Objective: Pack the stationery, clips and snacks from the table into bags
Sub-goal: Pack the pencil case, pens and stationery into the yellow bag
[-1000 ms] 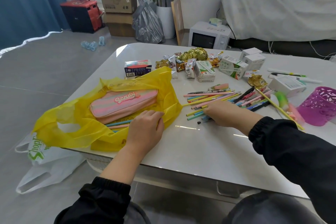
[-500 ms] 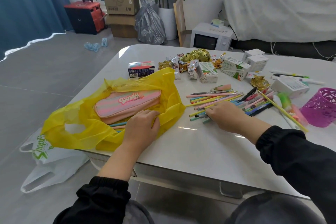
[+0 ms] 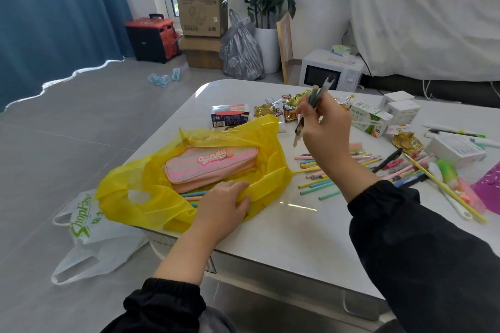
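Observation:
A yellow plastic bag [image 3: 151, 197] lies open on the table's left side with a pink striped pencil case [image 3: 211, 165] and a few pencils inside. My left hand [image 3: 221, 208] grips the bag's near edge. My right hand [image 3: 322, 130] is raised above the table and holds a small bunch of pens [image 3: 316, 97] upright. Loose pens and pencils [image 3: 359, 167] lie spread on the table below it. Gold-wrapped snacks [image 3: 292, 105] and small cartons [image 3: 370, 119] sit further back.
A purple perforated cup [image 3: 487, 186] stands at the right edge. White boxes [image 3: 457, 149] sit beside it. A white shopping bag [image 3: 92, 238] hangs off the table's left corner. The white table [image 3: 284, 238] ends near my body. Cardboard boxes, a plant and a microwave stand on the floor behind.
My right hand has lifted from the pencil pile, carrying a few pens up and towards the left. My left hand has shifted slightly along the bag's edge.

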{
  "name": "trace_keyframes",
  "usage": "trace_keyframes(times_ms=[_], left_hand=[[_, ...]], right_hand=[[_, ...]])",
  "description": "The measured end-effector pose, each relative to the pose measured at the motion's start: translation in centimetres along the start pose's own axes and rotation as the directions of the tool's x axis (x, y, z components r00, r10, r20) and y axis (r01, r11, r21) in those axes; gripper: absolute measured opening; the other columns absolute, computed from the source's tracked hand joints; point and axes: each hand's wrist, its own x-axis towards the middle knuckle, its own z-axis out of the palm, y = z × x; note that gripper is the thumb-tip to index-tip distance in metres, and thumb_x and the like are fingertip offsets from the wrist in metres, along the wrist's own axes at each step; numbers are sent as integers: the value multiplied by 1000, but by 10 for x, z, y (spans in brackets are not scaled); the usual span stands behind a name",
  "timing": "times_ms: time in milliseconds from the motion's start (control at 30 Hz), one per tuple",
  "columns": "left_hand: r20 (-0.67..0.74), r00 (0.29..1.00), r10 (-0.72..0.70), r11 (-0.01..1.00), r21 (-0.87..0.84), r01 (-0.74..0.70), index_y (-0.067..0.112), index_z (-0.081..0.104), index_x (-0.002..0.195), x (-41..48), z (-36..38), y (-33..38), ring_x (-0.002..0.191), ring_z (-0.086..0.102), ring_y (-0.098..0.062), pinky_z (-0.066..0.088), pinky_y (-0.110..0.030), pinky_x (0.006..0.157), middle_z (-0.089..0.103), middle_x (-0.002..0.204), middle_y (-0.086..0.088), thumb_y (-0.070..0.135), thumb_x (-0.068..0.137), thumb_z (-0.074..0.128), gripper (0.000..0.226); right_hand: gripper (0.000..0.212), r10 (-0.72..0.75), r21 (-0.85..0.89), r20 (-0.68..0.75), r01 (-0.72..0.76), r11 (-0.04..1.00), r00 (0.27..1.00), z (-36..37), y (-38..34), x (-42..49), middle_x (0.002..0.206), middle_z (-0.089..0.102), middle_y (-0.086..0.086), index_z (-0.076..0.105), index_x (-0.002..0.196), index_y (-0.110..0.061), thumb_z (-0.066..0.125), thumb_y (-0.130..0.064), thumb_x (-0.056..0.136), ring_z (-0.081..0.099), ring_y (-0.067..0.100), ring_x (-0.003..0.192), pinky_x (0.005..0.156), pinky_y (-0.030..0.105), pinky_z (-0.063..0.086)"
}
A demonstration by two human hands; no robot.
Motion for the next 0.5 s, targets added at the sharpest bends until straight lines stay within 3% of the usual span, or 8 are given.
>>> trace_keyframes(times_ms=[100, 200, 267, 333, 433, 500], left_hand=[[8, 1000, -26, 999, 26, 26, 27, 57, 128, -3, -2, -6, 113, 54, -16, 46, -31, 88, 62, 122, 5, 38, 91, 52, 39], [0, 999, -40, 996, 74, 40, 31, 59, 124, -10, -6, -15, 108, 56, -16, 46, -31, 84, 65, 116, 7, 46, 87, 54, 40], [-15, 999, -30, 991, 132, 32, 32, 64, 117, -16, -11, -22, 101, 58, -17, 48, -32, 80, 68, 108, 7, 54, 81, 49, 45], [-37, 999, -2, 988, 154, 8, 29, 70, 106, -24, -17, -31, 89, 62, -20, 51, -34, 72, 72, 94, 4, 59, 73, 42, 52], [-85, 996, 23, 992, 128, -12, 31, 74, 102, -35, -23, -47, 75, 63, -20, 51, -32, 65, 73, 81, 5, 52, 70, 46, 47], [-75, 997, 1, 994, 110, 7, 30, 74, 100, -40, -27, -54, 79, 62, -18, 52, -35, 70, 73, 83, 7, 50, 71, 47, 44]], right_hand=[[12, 138, 211, -9, -133, 968, 990, 19, -15, 8, 73, 65, 6, 60, 83, -9, 53, -11, 92, 64, 22, 70, 69, 36, 54], [15, 267, 386, 38, -261, 885, 963, 35, -27, 13, 68, 65, 3, 58, 81, -11, 52, -8, 95, 64, 14, 63, 64, 27, 55], [15, 333, 404, 167, -372, 836, 928, 48, -30, 13, 68, 65, 5, 58, 82, -9, 52, -7, 95, 63, 9, 59, 56, 17, 50], [16, 328, 337, 289, -416, 845, 899, 61, -29, 11, 69, 66, 7, 58, 81, -9, 51, -9, 95, 62, 11, 59, 55, 16, 48], [25, 162, 144, 417, -241, 960, 895, 78, -30, 8, 65, 63, 2, 59, 73, -9, 51, -15, 96, 58, 11, 58, 59, 22, 47], [27, 46, 44, 584, -89, 995, 810, 89, -36, 4, 64, 62, -1, 58, 71, -13, 50, -18, 96, 57, 10, 59, 58, 23, 43]])
